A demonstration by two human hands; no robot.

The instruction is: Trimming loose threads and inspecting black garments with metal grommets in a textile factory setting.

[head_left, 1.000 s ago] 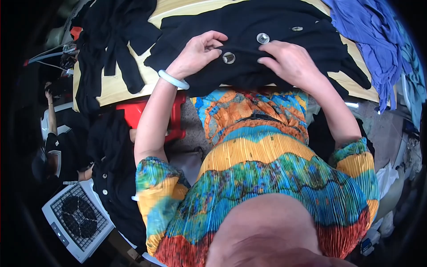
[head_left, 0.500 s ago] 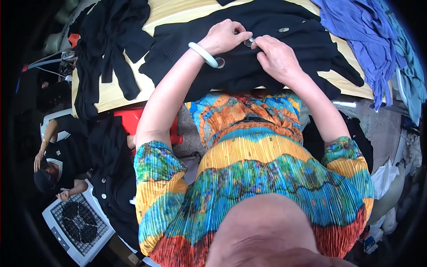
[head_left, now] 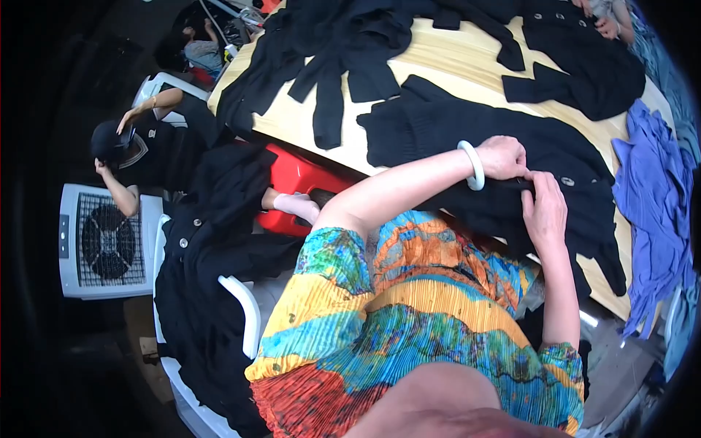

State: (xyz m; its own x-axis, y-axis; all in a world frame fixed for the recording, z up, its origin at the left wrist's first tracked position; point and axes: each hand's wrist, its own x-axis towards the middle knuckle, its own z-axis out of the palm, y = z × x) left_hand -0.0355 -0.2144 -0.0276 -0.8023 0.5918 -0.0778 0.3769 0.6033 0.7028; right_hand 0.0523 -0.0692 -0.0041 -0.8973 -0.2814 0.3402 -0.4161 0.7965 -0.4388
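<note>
A black buttoned garment (head_left: 467, 139) lies spread on the wooden table (head_left: 431, 58) in front of me. My left hand (head_left: 502, 157), a white bangle on its wrist, pinches the garment's front edge near a silver button (head_left: 567, 181). My right hand (head_left: 544, 212) grips the same black fabric just beside it, fingers curled over the edge. Both hands almost touch each other.
More black garments (head_left: 343, 44) are heaped at the table's far end, and blue cloth (head_left: 657, 197) lies at the right. Another person's hands (head_left: 606, 22) work at the top right. A white chair draped with black clothes (head_left: 204, 277), a red stool (head_left: 299, 179), a fan (head_left: 102, 241) and a seated person (head_left: 139, 146) are at the left.
The view has swung so the table tilts toward the upper right. My hands have come closer together on the black garment's edge.
</note>
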